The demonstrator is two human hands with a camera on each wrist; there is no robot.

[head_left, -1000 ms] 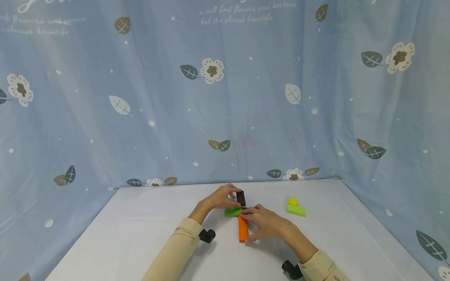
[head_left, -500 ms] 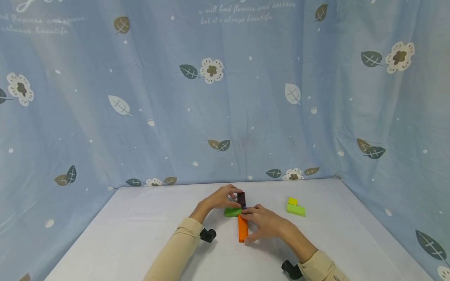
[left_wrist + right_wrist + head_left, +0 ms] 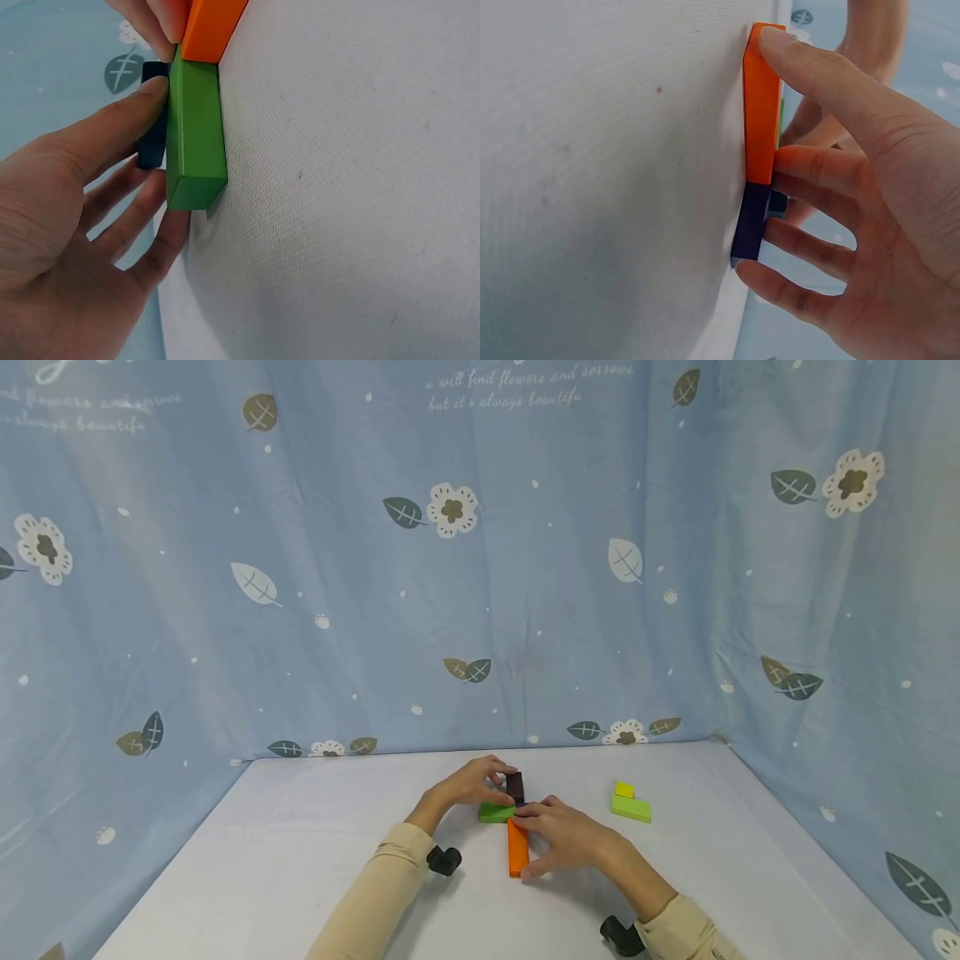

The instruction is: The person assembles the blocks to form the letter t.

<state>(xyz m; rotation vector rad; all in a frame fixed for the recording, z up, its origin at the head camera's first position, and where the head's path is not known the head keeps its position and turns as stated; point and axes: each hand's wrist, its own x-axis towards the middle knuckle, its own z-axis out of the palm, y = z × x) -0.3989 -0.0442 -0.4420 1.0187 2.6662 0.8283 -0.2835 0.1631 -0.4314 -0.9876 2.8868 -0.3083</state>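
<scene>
I see the left hand [image 3: 471, 781], half-curled, gripping the smooth dark block [image 3: 515, 787] by thumb and finger, beside the square-edged green bar [image 3: 201, 127]. On finely woven white cloth [image 3: 337, 187], the right hand [image 3: 567, 837], spread wider, spans the orange bar [image 3: 517, 850] and abutting purple block [image 3: 751, 221], thumb to fingertips.

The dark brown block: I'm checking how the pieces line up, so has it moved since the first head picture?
Yes, slightly: the dark brown block has shifted away from the blue curtain, toward the orange block.
</scene>
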